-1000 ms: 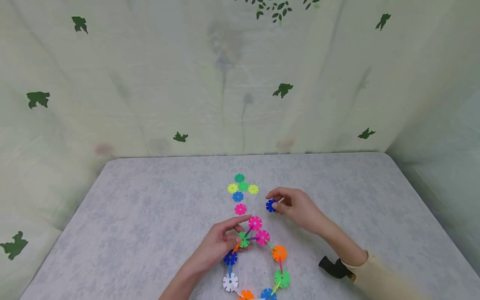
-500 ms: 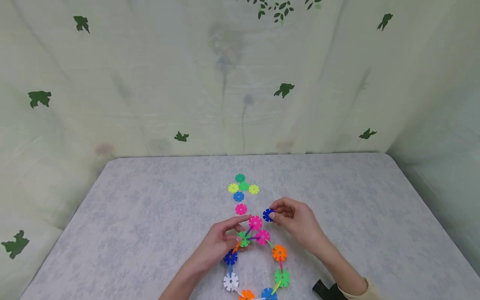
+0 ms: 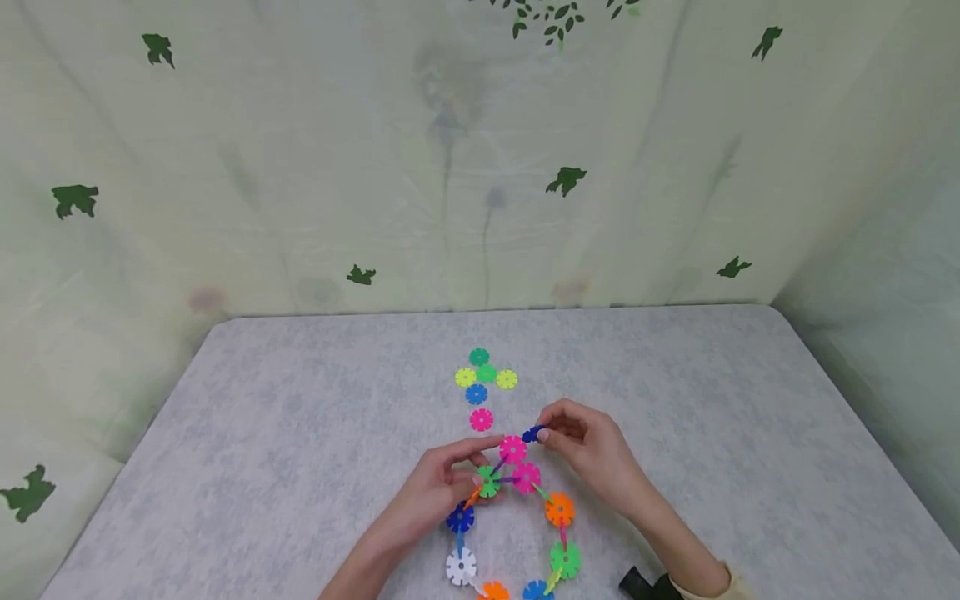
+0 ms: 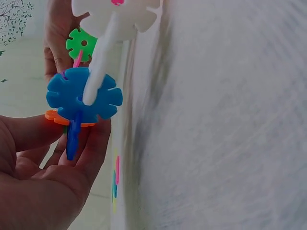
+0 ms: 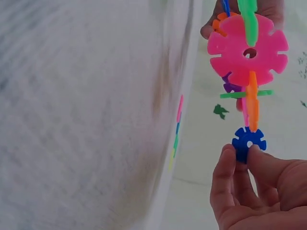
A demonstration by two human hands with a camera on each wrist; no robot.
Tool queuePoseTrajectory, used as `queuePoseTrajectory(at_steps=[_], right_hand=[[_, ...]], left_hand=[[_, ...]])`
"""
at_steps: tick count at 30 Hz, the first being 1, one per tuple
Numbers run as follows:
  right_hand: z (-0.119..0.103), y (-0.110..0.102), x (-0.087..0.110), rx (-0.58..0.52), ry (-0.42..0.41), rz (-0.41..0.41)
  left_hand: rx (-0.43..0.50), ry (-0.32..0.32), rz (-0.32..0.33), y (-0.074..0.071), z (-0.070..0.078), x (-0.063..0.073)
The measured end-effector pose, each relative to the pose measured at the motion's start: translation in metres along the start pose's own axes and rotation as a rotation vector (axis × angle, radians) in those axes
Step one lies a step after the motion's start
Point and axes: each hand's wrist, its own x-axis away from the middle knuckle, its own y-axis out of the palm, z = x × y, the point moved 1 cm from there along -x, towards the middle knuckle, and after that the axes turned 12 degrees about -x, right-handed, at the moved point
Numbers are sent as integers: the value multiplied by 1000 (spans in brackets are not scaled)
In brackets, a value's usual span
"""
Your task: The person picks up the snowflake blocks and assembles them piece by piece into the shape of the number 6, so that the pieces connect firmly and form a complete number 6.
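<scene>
My left hand (image 3: 442, 485) pinches the chain of notched plastic snowflake discs at a green disc (image 3: 491, 482), index finger stretched to a pink disc (image 3: 513, 449). The linked discs form a ring above the table. Between thumb and fingers my right hand (image 3: 591, 437) pinches a loose dark blue disc (image 5: 249, 143), turned almost edge-on in the head view. It sits right beside that pink disc; whether the slots engage I cannot tell. In the left wrist view a blue disc (image 4: 72, 96) and a white disc (image 4: 117, 17) of the ring partly cover the left fingers.
Beyond the hands, several loose discs lie on the grey table (image 3: 300, 433), among them a pink one (image 3: 482, 419), a blue one (image 3: 476, 394) and a yellow one (image 3: 507, 379). A pale curtain (image 3: 300, 167) stands behind the table's far edge.
My right hand has come left and nearer with the dark blue disc, up to the pink disc. The disc has turned from facing the head camera to nearly edge-on. The left hand stays put.
</scene>
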Motion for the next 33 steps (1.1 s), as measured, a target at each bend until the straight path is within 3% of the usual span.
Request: queuePoseTrajectory(at_steps=[9, 17, 33], right_hand=[[0, 1, 0, -25, -6, -20], [4, -1, 0, -132, 5, -58], [4, -1, -1, -138, 20, -95]], left_hand=[[43, 18, 2, -1, -2, 0], [77, -7, 13, -1, -1, 0], [77, 2, 13, -2, -1, -1]])
